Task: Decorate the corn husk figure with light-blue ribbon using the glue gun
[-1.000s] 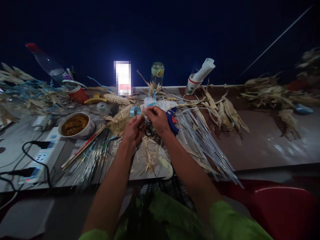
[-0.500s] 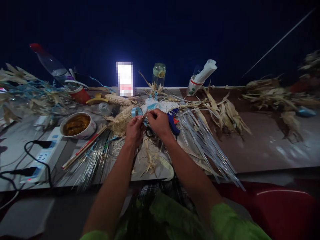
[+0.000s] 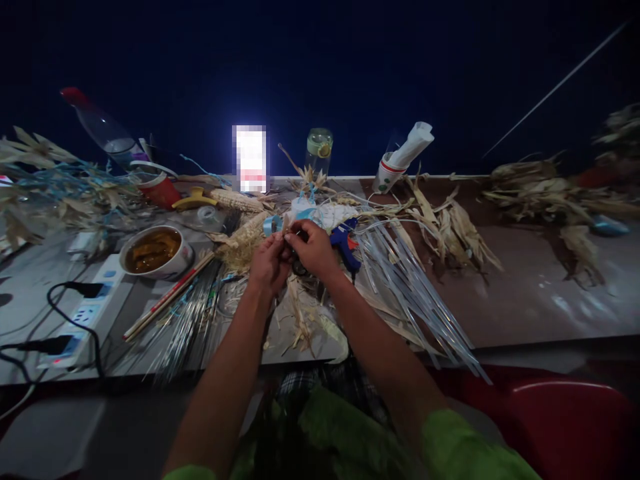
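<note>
My left hand (image 3: 270, 263) and my right hand (image 3: 315, 248) meet over the middle of the table, fingertips pinched together. A small pale strip (image 3: 286, 223), apparently dried corn husk, sticks up from between them; most of it is hidden by the fingers. Just behind my left fingers is a roll of light blue ribbon (image 3: 271, 225). A blue glue gun (image 3: 345, 243) lies right of my right hand. Beyond the hands stands a husk flower (image 3: 311, 179) with blue ties. Corn cobs (image 3: 237, 200) and loose husk scraps (image 3: 300, 310) lie around.
To the left are a bowl of brown liquid (image 3: 156, 250), a power strip (image 3: 90, 307) with plugs, and thin metal wires (image 3: 193, 323). Clear sticks (image 3: 415, 293) and dried husks (image 3: 457, 227) lie right. A bottle (image 3: 319, 150), paper cup (image 3: 389, 172) and lit screen (image 3: 251, 157) stand behind.
My right hand has shifted slightly left and down, so the fingertips of both hands are closer together. Things on the table have stayed in place.
</note>
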The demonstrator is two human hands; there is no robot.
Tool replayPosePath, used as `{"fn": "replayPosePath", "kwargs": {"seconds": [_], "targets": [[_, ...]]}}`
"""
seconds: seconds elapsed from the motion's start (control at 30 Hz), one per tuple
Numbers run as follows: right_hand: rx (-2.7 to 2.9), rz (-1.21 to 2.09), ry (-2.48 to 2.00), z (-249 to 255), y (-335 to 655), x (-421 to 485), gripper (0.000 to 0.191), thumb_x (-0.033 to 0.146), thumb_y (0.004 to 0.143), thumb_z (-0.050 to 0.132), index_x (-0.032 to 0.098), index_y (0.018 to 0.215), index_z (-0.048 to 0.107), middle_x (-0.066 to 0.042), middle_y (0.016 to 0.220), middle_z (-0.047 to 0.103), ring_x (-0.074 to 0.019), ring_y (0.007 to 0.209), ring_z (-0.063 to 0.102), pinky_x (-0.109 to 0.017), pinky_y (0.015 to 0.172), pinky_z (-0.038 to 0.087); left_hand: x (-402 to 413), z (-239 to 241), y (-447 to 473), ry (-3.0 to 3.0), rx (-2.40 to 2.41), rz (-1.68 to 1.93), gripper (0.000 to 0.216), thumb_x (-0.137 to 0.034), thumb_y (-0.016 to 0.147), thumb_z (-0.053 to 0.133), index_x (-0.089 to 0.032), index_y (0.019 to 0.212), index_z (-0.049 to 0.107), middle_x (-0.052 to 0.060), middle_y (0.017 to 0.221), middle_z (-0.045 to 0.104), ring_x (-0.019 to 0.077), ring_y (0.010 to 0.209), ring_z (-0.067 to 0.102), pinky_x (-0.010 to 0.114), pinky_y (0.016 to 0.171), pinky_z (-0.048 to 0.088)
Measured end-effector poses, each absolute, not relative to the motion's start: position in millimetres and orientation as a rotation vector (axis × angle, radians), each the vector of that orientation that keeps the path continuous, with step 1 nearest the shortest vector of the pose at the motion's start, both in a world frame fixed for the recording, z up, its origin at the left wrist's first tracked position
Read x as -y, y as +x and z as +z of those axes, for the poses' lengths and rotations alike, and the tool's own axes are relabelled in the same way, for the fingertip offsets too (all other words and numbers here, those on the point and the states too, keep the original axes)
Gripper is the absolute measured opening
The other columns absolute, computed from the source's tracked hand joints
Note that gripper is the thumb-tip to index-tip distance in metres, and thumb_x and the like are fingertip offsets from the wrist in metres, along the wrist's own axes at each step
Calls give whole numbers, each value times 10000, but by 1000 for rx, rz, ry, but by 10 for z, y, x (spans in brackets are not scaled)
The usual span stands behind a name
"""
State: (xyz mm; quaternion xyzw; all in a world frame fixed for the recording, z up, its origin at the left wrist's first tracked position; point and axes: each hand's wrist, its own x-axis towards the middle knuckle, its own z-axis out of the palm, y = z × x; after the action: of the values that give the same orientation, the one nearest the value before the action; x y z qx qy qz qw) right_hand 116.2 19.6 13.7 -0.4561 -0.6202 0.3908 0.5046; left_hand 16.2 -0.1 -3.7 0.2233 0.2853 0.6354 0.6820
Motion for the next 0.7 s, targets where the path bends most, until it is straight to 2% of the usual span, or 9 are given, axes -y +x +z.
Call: {"fn": "replayPosePath", "kwargs": {"seconds": [0.07,0.17,0.33,0.43,0.6,0.7], "targets": [[1502,911,-1113,143,1174,-199,89,238,686,558,165,734,575,-12,789,594,-129,759,551,-266,745,451,13,-12,164,500,-665,1410,207,-243,646,735,-142,690,560,-43,538,508,33,444,430,147,442,369],[1466,955,-1112,154,1206,-217,79,249,687,553,173,711,553,6,743,586,-120,716,543,-255,714,447,23,36,152,519,-757,1403,212,-245,650,731,-146,766,585,-24,630,598,45,467,499,162,470,414],[1356,1081,-1120,160,1258,-260,117,281,692,544,167,713,557,23,673,569,-104,622,518,-240,634,425,30,69,135,550,-838,1364,239,-290,688,703,-144,842,594,8,692,648,72,526,575,193,545,473],[1356,1093,-1128,154,1286,-280,138,294,675,571,157,694,573,26,645,559,-102,623,504,-236,629,416,37,58,135,576,-865,1365,251,-291,671,718,-133,827,601,14,704,650,73,555,592,194,573,481],[1384,1114,-1154,132,1299,-286,150,302,677,584,157,705,607,25,667,584,-106,660,522,-234,656,427,41,30,107,672,-895,1307,283,-221,581,775,-126,782,599,-14,629,612,51,501,549,161,512,444],[1377,1109,-1182,122,1283,-279,168,313,678,594,157,731,633,11,717,615,-112,684,537,-240,670,434,32,12,92,705,-890,1310,273,-218,582,771,-127,758,583,-19,615,598,47,492,533,154,493,429]]}}
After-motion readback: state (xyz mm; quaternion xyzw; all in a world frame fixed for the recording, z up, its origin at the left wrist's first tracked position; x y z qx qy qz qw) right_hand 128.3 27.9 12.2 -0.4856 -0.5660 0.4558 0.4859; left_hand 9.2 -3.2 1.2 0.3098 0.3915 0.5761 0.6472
